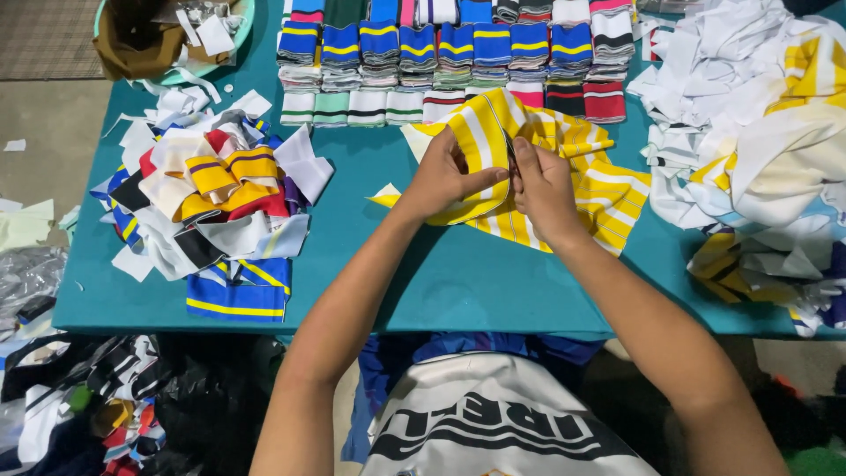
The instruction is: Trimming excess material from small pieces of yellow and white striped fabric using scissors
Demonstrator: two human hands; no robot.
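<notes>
The yellow-and-white striped piece (564, 167) is ribbed knit cloth, soft and matt. The stacked collars (458, 53) and the loose scraps (220, 194) look like the same knit. A smooth, matt teal cloth covers the counter (423, 282). The basin (242, 35) is glossy plastic.

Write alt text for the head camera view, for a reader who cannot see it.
Seen from above, a person's left hand and right hand pinch a yellow-and-white striped fabric piece on a teal table. Rows of folded striped collars line the far edge, with a loose heap of mixed scraps at left and a white and yellow fabric pile at right.
</notes>
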